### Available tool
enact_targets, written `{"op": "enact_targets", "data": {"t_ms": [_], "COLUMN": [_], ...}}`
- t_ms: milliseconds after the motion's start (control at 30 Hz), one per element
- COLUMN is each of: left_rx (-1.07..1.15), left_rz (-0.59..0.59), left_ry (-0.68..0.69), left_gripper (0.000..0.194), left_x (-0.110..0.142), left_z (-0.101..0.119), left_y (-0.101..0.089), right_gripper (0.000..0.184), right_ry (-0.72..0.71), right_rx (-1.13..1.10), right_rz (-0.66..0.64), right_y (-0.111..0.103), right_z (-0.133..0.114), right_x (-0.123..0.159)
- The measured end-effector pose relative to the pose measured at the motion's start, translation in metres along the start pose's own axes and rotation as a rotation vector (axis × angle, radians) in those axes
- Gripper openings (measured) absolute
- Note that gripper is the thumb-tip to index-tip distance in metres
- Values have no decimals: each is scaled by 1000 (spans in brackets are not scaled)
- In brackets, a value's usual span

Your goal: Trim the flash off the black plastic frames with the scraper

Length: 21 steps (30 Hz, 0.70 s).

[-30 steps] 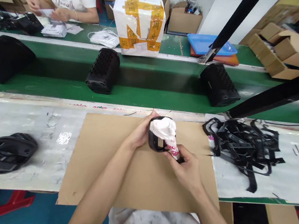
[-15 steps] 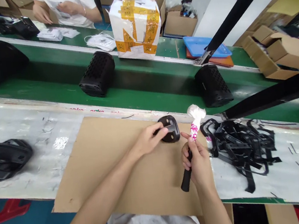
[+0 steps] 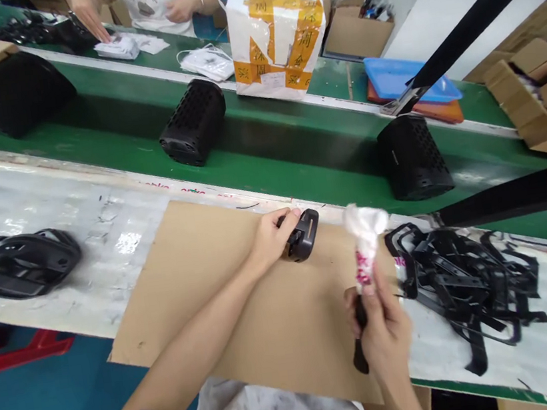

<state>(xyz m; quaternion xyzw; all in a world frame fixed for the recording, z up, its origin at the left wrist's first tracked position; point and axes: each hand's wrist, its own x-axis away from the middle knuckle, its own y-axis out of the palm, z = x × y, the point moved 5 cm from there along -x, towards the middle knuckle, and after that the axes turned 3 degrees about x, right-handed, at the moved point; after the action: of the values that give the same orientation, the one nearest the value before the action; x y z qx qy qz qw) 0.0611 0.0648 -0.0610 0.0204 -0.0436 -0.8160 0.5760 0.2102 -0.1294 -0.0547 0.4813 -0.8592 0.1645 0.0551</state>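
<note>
My left hand point(image 3: 272, 237) grips a small black plastic part point(image 3: 304, 236) with a slot in it, tilted up on its edge at the far side of the cardboard sheet point(image 3: 201, 268). In my right hand point(image 3: 382, 318) is a hammer point(image 3: 364, 263), held upright by its black handle. White wrapping with pink print covers its head and upper shaft. The hammer is apart from the black part, to its right. A tangled heap of black plastic frames point(image 3: 469, 280) lies just right of my right hand.
Black perforated cylinder-like housings point(image 3: 195, 122), point(image 3: 413, 156) stand on the green conveyor point(image 3: 285, 143). Black plastic shells point(image 3: 24, 265) lie at left. A taped white box point(image 3: 276, 36) stands beyond, near a co-worker's hand point(image 3: 90, 17). A black post point(image 3: 471, 24) slants at right.
The black part has been tipped from lying flat onto its edge by my left hand. My right hand and the hammer have shifted slightly right and down, and the view has turned.
</note>
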Motion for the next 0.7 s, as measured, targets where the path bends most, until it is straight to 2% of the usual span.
{"op": "enact_targets", "data": {"t_ms": [100, 133, 167, 300, 333, 467, 500, 633, 700], "left_rx": [-33, -41, -49, -68, -70, -71, -70, -72, -75], "left_rz": [21, 28, 34, 29, 25, 25, 25, 22, 20], "left_ry": [11, 12, 10, 8, 11, 23, 21, 29, 38], "left_gripper": [49, 49, 49, 52, 52, 50, 50, 51, 51], "left_x": [5, 6, 7, 8, 8, 8, 8, 8, 8], "left_z": [0, 0, -1, -3, -4, -4, -4, -3, -3], "left_y": [2, 3, 4, 7, 7, 9, 9, 9, 9], "right_gripper": [74, 76, 79, 81, 80, 85, 86, 86, 84], "right_ry": [196, 228, 236, 173, 170, 300, 319, 222, 216], "right_rx": [107, 121, 111, 9, 7, 70, 71, -6, -1], "right_rz": [-304, -336, -303, -38, -35, -260, -266, -42, -114], "right_y": [18, 17, 14, -4, -4, 10, 10, -1, 2], "right_z": [15, 16, 14, 5, 6, 18, 18, 9, 9], "right_x": [1, 1, 0, -1, 0, -1, -2, -6, -4]}}
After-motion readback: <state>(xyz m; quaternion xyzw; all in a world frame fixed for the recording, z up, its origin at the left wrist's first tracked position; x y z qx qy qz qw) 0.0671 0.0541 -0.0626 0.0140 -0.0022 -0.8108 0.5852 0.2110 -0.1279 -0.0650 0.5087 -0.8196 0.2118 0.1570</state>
